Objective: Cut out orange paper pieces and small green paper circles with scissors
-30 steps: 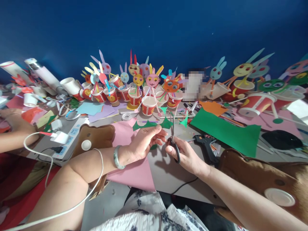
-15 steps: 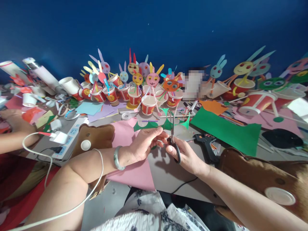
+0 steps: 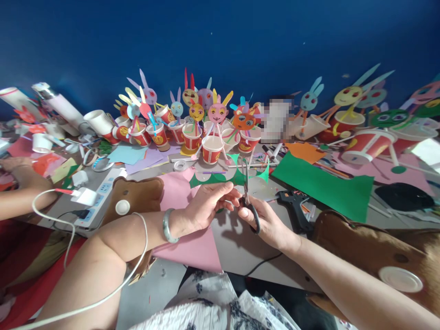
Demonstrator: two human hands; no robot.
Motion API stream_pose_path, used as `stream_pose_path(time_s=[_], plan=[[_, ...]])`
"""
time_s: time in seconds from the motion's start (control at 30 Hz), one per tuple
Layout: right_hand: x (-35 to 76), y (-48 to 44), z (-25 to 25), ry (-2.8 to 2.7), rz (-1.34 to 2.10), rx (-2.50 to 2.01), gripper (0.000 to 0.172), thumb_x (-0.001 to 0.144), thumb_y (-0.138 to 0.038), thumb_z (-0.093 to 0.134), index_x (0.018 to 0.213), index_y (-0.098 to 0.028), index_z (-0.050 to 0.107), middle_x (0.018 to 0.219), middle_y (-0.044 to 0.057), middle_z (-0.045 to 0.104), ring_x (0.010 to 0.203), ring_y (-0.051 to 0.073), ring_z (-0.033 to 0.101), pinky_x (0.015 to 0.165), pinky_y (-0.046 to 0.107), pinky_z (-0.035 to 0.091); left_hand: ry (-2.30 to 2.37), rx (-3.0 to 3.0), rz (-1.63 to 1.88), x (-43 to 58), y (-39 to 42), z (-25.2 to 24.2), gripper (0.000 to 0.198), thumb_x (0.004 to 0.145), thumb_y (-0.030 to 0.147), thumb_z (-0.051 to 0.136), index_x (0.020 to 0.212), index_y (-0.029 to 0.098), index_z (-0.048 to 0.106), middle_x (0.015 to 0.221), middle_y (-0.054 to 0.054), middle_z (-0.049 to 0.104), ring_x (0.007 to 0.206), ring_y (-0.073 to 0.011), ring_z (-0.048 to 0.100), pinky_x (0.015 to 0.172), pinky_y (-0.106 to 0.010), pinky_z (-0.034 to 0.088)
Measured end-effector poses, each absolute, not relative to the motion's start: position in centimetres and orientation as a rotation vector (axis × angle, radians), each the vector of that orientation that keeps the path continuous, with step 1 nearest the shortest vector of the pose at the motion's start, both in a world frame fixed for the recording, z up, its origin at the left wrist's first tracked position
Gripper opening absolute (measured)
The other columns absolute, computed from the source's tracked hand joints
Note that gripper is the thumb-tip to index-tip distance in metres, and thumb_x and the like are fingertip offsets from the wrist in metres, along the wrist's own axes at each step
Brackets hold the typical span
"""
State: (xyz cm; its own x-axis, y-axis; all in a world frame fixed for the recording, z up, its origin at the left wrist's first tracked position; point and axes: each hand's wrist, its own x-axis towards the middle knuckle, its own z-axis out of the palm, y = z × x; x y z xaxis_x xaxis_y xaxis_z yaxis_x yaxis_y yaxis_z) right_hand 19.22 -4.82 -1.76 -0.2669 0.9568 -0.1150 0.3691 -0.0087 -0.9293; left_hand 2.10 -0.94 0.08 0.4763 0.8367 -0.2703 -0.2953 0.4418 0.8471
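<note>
My right hand is closed around the handles of a pair of scissors with dark handles, whose blades point up and away from me. Close beside them, my left hand has its fingers curled in toward the thumb. What it pinches, if anything, is hidden; a sliver of green shows under its fingers. Just behind the hands lies a green paper scrap with scalloped cut edges. Under my left forearm spreads a sheet of pink paper.
Paper-cup figures with drawn faces line the back. On the right are a green sheet, a black glue gun and a brown plush pouch. A power strip and white cable lie left, near another person's arm.
Both hands and the scissors stay almost in place. The view has shifted only very slightly.
</note>
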Motion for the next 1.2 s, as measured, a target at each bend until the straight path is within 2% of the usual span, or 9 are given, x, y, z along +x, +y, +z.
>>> stream_pose_path(time_s=[0.2,0.87,1.2], plan=[[19.3,-4.8,-2.0,-1.675,1.249,-1.370,0.073,0.072,-0.090,0.048,0.075,-0.016,0.052,0.063,-0.003,0.040,0.061,0.012,0.034,0.054,0.026,0.031,0.779,0.813,0.801,2.1,-0.8,0.0,0.048,0.066,0.058,0.079,0.072,0.012,0.068,0.067,-0.003,0.064,0.063,-0.0112,0.059,0.058,-0.024,0.043],[19.8,-4.6,-2.1,-1.663,1.170,-1.381,0.071,0.072,-0.089,0.048,0.066,-0.019,0.045,0.060,-0.005,0.036,0.057,0.011,0.030,0.052,0.026,0.027,0.757,0.845,0.821,2.0,-0.6,0.1,0.045,0.069,0.056,0.077,0.072,0.013,0.066,0.070,-0.002,0.064,0.060,-0.0096,0.058,0.059,-0.025,0.044],[19.5,-4.8,-2.3,-1.707,1.200,-1.410,0.072,0.070,-0.091,0.048,0.065,-0.019,0.045,0.059,-0.004,0.039,0.058,0.011,0.033,0.051,0.025,0.030,0.710,0.892,0.836,1.7,-0.2,-1.2,0.034,0.071,0.044,0.081,0.072,0.012,0.069,0.071,-0.004,0.067,0.067,-0.0109,0.062,0.063,-0.024,0.045]])
